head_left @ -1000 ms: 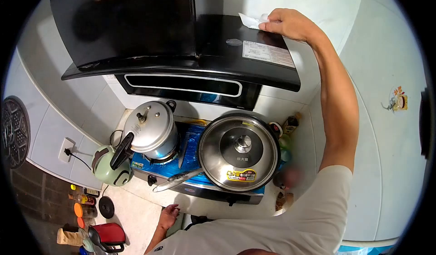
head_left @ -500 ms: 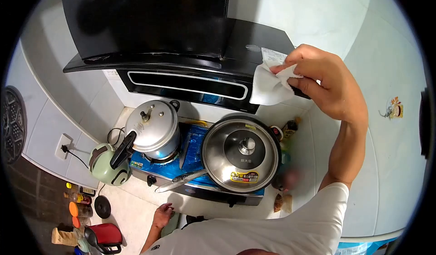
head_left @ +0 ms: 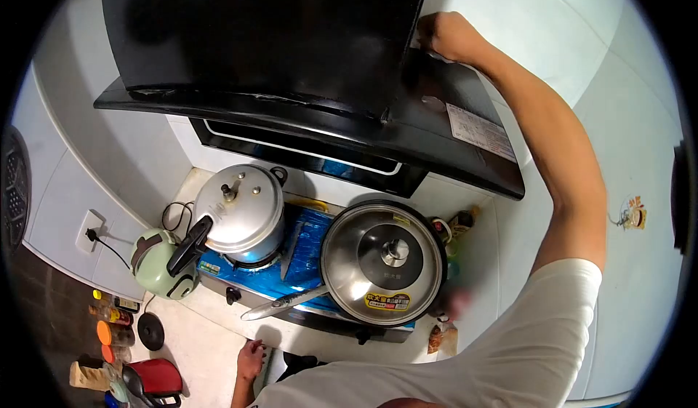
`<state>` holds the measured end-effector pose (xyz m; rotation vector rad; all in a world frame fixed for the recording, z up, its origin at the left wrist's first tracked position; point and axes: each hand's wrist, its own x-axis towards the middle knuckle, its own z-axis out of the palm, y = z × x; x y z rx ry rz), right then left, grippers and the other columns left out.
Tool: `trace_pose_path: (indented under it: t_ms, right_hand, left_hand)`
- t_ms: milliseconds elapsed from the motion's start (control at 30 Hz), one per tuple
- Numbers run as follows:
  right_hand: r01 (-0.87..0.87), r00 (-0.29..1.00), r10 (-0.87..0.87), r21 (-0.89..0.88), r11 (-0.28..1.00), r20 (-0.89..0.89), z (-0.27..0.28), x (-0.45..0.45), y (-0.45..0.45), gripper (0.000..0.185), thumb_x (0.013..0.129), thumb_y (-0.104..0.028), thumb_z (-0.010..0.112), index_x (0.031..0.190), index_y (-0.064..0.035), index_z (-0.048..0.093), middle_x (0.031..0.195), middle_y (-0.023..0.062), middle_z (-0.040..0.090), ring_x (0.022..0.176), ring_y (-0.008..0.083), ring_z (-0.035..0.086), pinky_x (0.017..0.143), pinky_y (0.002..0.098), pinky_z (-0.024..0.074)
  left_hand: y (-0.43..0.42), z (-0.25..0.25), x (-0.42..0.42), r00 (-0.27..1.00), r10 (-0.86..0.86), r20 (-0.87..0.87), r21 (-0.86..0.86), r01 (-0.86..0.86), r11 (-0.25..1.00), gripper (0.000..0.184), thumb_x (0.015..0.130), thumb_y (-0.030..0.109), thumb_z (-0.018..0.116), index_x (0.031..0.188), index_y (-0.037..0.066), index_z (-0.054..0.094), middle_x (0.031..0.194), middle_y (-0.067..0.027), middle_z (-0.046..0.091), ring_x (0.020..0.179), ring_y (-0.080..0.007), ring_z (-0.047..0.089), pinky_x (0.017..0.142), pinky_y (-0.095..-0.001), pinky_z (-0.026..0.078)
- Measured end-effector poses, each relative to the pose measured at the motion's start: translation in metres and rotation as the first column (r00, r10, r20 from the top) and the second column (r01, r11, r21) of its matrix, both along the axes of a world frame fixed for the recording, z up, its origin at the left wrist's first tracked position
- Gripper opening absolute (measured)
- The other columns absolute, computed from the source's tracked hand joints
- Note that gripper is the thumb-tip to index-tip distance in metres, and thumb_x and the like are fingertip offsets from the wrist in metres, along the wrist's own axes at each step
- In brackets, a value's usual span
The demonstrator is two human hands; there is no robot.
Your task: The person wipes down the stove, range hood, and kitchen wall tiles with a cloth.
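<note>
Touching glossy blk curved hood (head_left: 269,41) w/ R hand (head_left: 447,37)

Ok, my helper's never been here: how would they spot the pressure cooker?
Below the black hood is a blue-topped stove. The pressure cooker stands on its left side; unlike the wide lidded pan beside it, it's taller, with a thick black handle.

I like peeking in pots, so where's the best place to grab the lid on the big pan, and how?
Probably the shiny knob in the middle of the lid. It stands up there with room around it, so it can be pinched by its sides. I'd come from above on the near side, since the range hood is on the far side.
</note>
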<state>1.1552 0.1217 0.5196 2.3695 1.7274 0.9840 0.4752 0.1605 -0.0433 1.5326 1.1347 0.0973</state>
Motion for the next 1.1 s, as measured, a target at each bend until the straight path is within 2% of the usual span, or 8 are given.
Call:
trace_pose_path:
  t_ms: [200, 300, 400, 500, 567, 700, 867, 1100]
  right_hand:
    - [0.047, 0.996, -0.041, 0.080, 0.996, -0.077, -0.010, -0.006, 0.001, 0.025, 0.082, -0.014, 0.065, 0.101, 0.0003, 0.074, 0.094, 0.0243, 0.072, 0.088, 0.0436, 0.069, 0.080, 0.0453, 0.0550]
    - [0.057, 0.974, -0.051, 0.020, 0.998, -0.222, -0.003, -0.057, -0.013, 0.028, 0.084, -0.013, 0.065, 0.106, 0.0016, 0.074, 0.098, 0.0254, 0.072, 0.090, 0.0420, 0.070, 0.082, 0.0428, 0.0556]
    - [-0.129, 0.931, 0.136, 0.043, 0.991, -0.338, 0.000, -0.097, -0.035, 0.023, 0.085, -0.011, 0.066, 0.102, 0.0029, 0.074, 0.089, 0.0199, 0.074, 0.081, 0.0297, 0.071, 0.079, 0.0366, 0.0551]
    - [-0.339, 0.737, 0.376, 0.174, 0.924, -0.561, -0.007, -0.129, -0.060, 0.017, 0.089, -0.012, 0.068, 0.096, 0.0021, 0.074, 0.078, 0.0084, 0.071, 0.073, 0.0147, 0.064, 0.074, 0.0294, 0.0519]
    - [-0.221, 0.803, 0.239, 0.099, 0.970, -0.547, -0.003, -0.161, -0.070, 0.016, 0.092, -0.013, 0.067, 0.093, 0.0016, 0.074, 0.074, 0.0044, 0.068, 0.072, 0.0113, 0.060, 0.071, 0.0275, 0.0496]
    - [-0.179, 0.732, 0.261, 0.192, 0.965, -0.629, -0.003, -0.181, -0.076, 0.014, 0.092, -0.012, 0.067, 0.089, -0.0003, 0.074, 0.069, 0.0008, 0.063, 0.065, 0.0077, 0.054, 0.066, 0.0256, 0.0452]
    - [0.030, 0.681, 0.019, 0.053, 0.998, -0.732, 0.008, -0.215, -0.081, 0.018, 0.089, -0.016, 0.067, 0.085, 0.0009, 0.072, 0.067, -0.0006, 0.058, 0.061, 0.0068, 0.048, 0.060, 0.0271, 0.0409]
    - [-0.053, 0.662, 0.169, 0.179, 0.982, -0.730, -0.005, -0.243, -0.093, 0.020, 0.089, -0.017, 0.067, 0.089, 0.0024, 0.071, 0.065, -0.0027, 0.054, 0.059, 0.0063, 0.045, 0.058, 0.0268, 0.0388]
  left_hand:
    - [-0.022, -0.016, 0.006, 0.997, 0.022, -0.072, -0.142, -0.032, 0.989, 0.035, 0.097, 0.015, 0.056, 0.128, -0.001, 0.064, 0.097, -0.0100, 0.073, 0.086, -0.0149, 0.069, 0.071, -0.0301, 0.056]
    - [-0.010, -0.043, 0.010, 0.998, -0.049, -0.037, -0.029, 0.048, 0.998, 0.036, 0.097, 0.016, 0.057, 0.129, -0.001, 0.063, 0.097, -0.0096, 0.073, 0.088, -0.0151, 0.068, 0.073, -0.0306, 0.056]
    - [-0.005, -0.015, 0.030, 0.999, -0.042, 0.031, -0.028, 0.042, 0.999, 0.036, 0.098, 0.017, 0.056, 0.130, 0.000, 0.062, 0.103, -0.0096, 0.073, 0.087, -0.0155, 0.068, 0.071, -0.0298, 0.055]
    - [0.008, -0.026, 0.030, 0.995, -0.052, 0.086, -0.059, 0.057, 0.997, 0.036, 0.100, 0.018, 0.055, 0.131, 0.001, 0.059, 0.110, -0.0100, 0.072, 0.087, -0.0156, 0.067, 0.068, -0.0292, 0.055]
    - [0.012, -0.039, 0.027, 0.993, -0.093, 0.079, -0.092, 0.100, 0.991, 0.036, 0.100, 0.018, 0.055, 0.132, 0.001, 0.059, 0.111, -0.0107, 0.072, 0.087, -0.0156, 0.068, 0.068, -0.0295, 0.056]
    - [0.017, -0.030, 0.027, 0.986, -0.152, 0.072, -0.066, 0.157, 0.985, 0.038, 0.100, 0.019, 0.055, 0.133, 0.001, 0.058, 0.112, -0.0115, 0.072, 0.088, -0.0171, 0.069, 0.069, -0.0304, 0.056]
    - [0.017, -0.023, 0.011, 0.989, -0.140, 0.049, -0.085, 0.144, 0.986, 0.039, 0.100, 0.019, 0.055, 0.135, 0.002, 0.058, 0.113, -0.0121, 0.072, 0.090, -0.0186, 0.070, 0.071, -0.0321, 0.058]
    - [0.019, -0.014, 0.001, 0.990, -0.136, 0.025, -0.099, 0.138, 0.985, 0.039, 0.100, 0.019, 0.054, 0.135, 0.001, 0.058, 0.108, -0.0109, 0.071, 0.086, -0.0170, 0.069, 0.069, -0.0318, 0.057]
